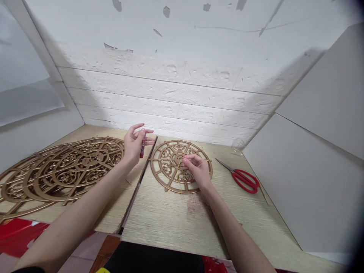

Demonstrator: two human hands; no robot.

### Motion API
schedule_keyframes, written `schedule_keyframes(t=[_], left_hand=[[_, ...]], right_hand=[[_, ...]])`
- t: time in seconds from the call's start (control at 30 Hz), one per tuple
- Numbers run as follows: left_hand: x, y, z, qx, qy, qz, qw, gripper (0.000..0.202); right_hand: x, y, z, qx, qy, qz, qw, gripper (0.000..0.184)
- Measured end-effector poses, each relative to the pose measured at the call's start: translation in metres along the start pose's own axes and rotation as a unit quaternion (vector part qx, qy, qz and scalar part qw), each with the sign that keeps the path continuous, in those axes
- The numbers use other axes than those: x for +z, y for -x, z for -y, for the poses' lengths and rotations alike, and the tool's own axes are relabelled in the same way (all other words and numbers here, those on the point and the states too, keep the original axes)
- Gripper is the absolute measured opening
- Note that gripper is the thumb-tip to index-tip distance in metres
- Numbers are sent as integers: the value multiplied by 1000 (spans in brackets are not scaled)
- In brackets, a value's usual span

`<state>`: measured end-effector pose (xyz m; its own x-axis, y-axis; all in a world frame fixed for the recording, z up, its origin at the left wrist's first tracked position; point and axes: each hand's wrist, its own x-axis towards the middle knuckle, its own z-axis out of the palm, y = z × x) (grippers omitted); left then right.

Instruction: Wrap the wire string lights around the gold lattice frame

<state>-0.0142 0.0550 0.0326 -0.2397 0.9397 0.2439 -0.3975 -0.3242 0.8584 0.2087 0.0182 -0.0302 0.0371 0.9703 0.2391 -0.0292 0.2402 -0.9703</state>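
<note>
My left hand [133,147] is raised above the gap between two boards, gripping a slim red printed tube [142,147] whose exact kind I cannot make out. Its other fingers are stretched out to the right. Flat on the right board lies a round gold openwork panel [151,163] with spokes and scroll patterns. Over the panel's centre my right hand [199,170] pinches a thin yellow thread [178,172]. The thread trails down across the panel toward its near edge. Part of the panel's right side is hidden behind this hand.
On the left board rests a pile of similar gold panels [85,163], overlapping one another. Red-handled scissors [245,181] lie to the right, beside a thin strip [264,194]. A clear plastic piece [238,146] sits by the back wall. White walls enclose three sides.
</note>
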Motion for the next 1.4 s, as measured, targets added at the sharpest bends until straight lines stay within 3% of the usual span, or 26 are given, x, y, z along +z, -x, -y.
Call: schedule_keyframes(t=[0.2, 0.3, 0.53, 0.67, 0.8, 1.17, 1.4], left_hand=[[-9, -5, -3, 101, -28, -57, 993, 17], [-6, -1, 1, 104, -31, -38, 993, 11], [13, 24, 15, 10, -40, 105, 994, 19], [20, 36, 16, -93, -46, 206, 973, 21], [23, 41, 20, -184, -52, 251, 949, 23], [24, 45, 25, -191, -98, 285, 934, 30], [23, 44, 29, -160, -101, 313, 931, 35]], right_hand=[[-2, 0, 4, -23, 42, -25, 999, 25], [-4, 0, 4, -37, 62, -37, 997, 25], [-3, -1, 0, -35, 62, -21, 997, 23], [2, 2, 2, -31, 48, -6, 998, 23], [8, 5, 3, -32, 37, 19, 999, 25], [9, 7, -1, -73, 62, 25, 995, 21], [11, 8, -1, -99, 74, 22, 992, 19]])
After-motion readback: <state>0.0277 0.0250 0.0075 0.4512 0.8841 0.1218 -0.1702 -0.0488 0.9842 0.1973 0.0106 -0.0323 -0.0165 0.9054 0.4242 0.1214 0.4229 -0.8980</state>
